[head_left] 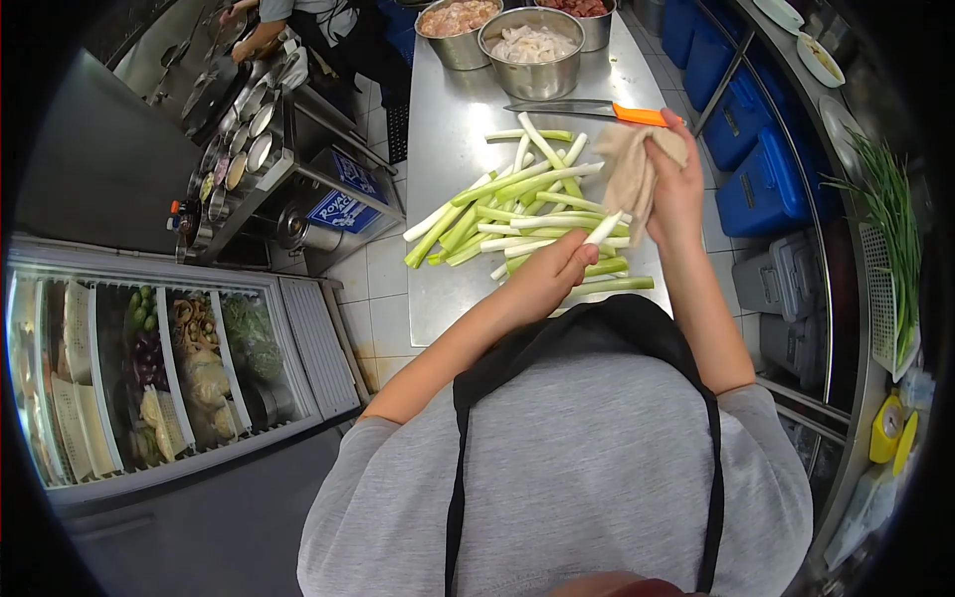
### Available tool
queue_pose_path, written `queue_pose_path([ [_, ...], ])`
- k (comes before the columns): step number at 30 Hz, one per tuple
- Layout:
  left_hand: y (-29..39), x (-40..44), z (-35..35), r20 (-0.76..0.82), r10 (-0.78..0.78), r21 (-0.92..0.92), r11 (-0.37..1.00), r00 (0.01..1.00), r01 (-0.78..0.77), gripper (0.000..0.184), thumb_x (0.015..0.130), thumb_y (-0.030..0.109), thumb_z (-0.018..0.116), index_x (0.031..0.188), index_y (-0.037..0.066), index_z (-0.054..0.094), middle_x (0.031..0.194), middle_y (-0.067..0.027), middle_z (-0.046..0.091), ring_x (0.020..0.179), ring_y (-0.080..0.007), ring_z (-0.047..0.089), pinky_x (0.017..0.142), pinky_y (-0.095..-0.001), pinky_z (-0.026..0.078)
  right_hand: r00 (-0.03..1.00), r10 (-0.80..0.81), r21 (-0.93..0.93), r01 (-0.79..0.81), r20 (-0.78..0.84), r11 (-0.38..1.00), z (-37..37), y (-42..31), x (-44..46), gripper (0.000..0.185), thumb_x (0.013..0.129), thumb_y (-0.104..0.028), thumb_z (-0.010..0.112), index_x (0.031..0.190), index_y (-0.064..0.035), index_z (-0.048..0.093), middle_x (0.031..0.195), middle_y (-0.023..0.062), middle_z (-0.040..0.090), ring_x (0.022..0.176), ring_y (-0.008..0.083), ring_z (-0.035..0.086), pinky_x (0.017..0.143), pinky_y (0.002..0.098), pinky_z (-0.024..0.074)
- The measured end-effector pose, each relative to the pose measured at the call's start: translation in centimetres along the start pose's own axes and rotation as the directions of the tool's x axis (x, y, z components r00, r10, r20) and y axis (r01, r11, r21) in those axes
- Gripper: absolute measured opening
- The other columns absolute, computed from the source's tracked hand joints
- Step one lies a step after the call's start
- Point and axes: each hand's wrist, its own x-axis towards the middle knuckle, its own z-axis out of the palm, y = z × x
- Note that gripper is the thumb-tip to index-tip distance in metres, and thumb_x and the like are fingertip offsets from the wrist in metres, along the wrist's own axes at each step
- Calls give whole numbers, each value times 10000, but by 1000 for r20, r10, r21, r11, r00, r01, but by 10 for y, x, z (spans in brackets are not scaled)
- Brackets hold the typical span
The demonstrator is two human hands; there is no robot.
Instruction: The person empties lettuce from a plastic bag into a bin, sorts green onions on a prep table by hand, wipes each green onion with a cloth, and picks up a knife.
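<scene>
Working at the near end of the table [430,303], we hold a pale stalk [606,229] in our left hand [557,267], thumb and fingers clamped on it, over the table's near right part. Our right hand [678,184] has thumb and fingers pinched on a beige cloth [627,184], which hangs toward the table's right edge, just beside the stalk; we cannot tell whether its lower end touches the pile.

That pile [517,187] of green and white stalks lies crisscrossed over the table's middle and near part. Its leftmost tips reach the table's left edge, while its right ends stop short of the right one. Steel shows at the table's near left corner, and a broader stretch shows along the left, past the pile.

Beyond the pile, a knife [595,108] lies across the table, blade to the left, orange handle toward the right edge. Our right fingertips overlap the handle's end in view; whether they touch it, we cannot tell.

Three pots [535,82] of raw meat crowd the table's far end.

Left of the table, tiled floor [378,308] gives us room before the fridge [296,348]. Right of it, a narrower strip of floor runs to blue bins [764,187], with chives [900,229] on a shelf farther right.
</scene>
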Motion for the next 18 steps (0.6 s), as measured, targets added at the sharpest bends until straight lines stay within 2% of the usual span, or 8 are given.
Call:
queue_pose_path([
  [4, 1, -8, -8, -7, 10, -27, 1000, 1000, -10, 267, 953, 317, 355, 883, 82, 461, 595, 45, 331, 484, -45, 289, 424, -190, 248, 965, -239, 67, 247, -106, 967, -50, -7, 65, 318, 848, -18, 509, 1160, -4, 447, 1024, 126, 561, 889, 174, 581, 762, 267, 495],
  [5, -6, -13, -11, 13, -57, -89, 994, 998, 58, 274, 952, 326, 355, 882, 84, 463, 592, 45, 331, 483, -44, 289, 423, -191, 248, 957, -255, 3, 257, 139, 966, -84, -20, 91, 305, 878, -79, 491, 1166, 13, 452, 1042, 125, 549, 893, 168, 581, 772, 275, 495],
  [7, -9, -18, -18, 30, -128, -146, 981, 991, 131, 281, 951, 335, 356, 881, 86, 465, 589, 46, 330, 482, -44, 289, 423, -192, 248, 964, -264, -135, 257, -34, 957, -74, -47, 84, 348, 929, -201, 413, 1229, -24, 407, 1095, 130, 543, 998, 201, 557, 855, 314, 466],
  [9, -5, -14, -25, -46, -147, -138, 981, 988, 140, 301, 948, 360, 349, 877, 97, 476, 594, 55, 325, 483, -30, 271, 420, -185, 231, 986, -167, -119, 168, 17, 979, -74, -44, 69, 375, 938, -239, 385, 1247, -27, 390, 1122, 133, 529, 1036, 211, 536, 878, 332, 452],
  [11, -17, -1, -35, -98, -94, -13, 996, 991, 93, 308, 944, 349, 359, 880, 73, 477, 582, 9, 366, 474, -96, 334, 442, -241, 308, 995, -73, -116, 81, 69, 990, -82, -40, 60, 404, 946, -276, 358, 1265, -29, 373, 1148, 135, 516, 1075, 221, 515, 901, 349, 438],
  [13, -26, 8, -51, -390, 84, 492, 861, 917, 130, 285, 936, 307, 375, 909, 46, 486, 642, -101, 501, 558, -243, 492, 550, -338, 404, 997, 39, 130, -47, 65, 990, -97, -28, 52, 395, 959, -284, 305, 1248, -28, 390, 1090, 110, 532, 1040, 202, 518, 911, 309, 421],
  [15, -21, 10, -68, -471, 47, 507, 831, 881, 227, 266, 927, 279, 390, 933, 34, 493, 728, -147, 536, 666, -303, 522, 620, -373, 412, 997, 69, 121, -72, 33, 990, -102, -27, 35, 421, 961, -314, 268, 1257, -34, 374, 1099, 117, 531, 1038, 207, 518, 906, 313, 417],
  [18, -30, 16, -88, -552, 102, 562, 778, 827, 279, 240, 910, 235, 418, 974, 23, 512, 861, -199, 577, 819, -362, 551, 702, -404, 421, 985, 163, -264, -142, 58, 954, -123, -15, 17, 403, 957, -292, 255, 1240, -40, 390, 1087, 126, 541, 987, 195, 539, 858, 290, 432],
])
